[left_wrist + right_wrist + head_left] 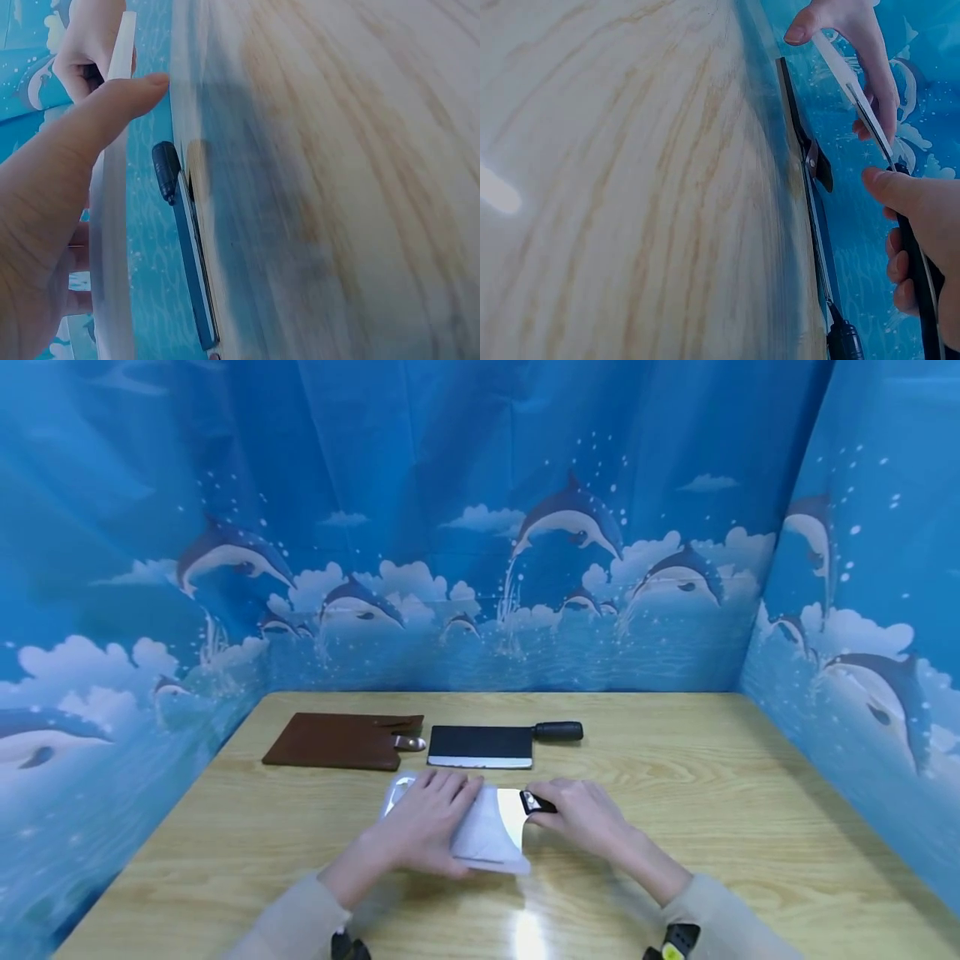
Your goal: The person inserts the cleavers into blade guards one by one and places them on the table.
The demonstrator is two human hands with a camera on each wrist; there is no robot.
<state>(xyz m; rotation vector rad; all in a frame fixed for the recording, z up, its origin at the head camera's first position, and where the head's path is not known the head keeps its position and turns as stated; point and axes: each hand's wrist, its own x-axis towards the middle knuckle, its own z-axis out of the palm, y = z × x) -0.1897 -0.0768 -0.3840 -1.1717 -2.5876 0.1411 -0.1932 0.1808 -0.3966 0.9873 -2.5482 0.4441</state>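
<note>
My left hand [431, 822] holds a whitish translucent blade cover [483, 837] around its sides, with the thumb along one edge and the fingers on the other. In the left wrist view the cover [112, 247] stands edge-on, raised off the table. My right hand [581, 814] grips the black handle [538, 802] of a broad-bladed kitchen knife [512, 810]. Part of the shiny blade shows between the handle and the cover; the rest is hidden in the cover. In the right wrist view the handle [911, 259] lies in the curled fingers.
Behind the hands lies a cleaver [480, 742] with a dark blade, a bright edge and a black handle. Left of it is a brown leather sheath [330, 742] with a snap strap. A blue dolphin-print curtain [450, 527] surrounds the wooden table [750, 827].
</note>
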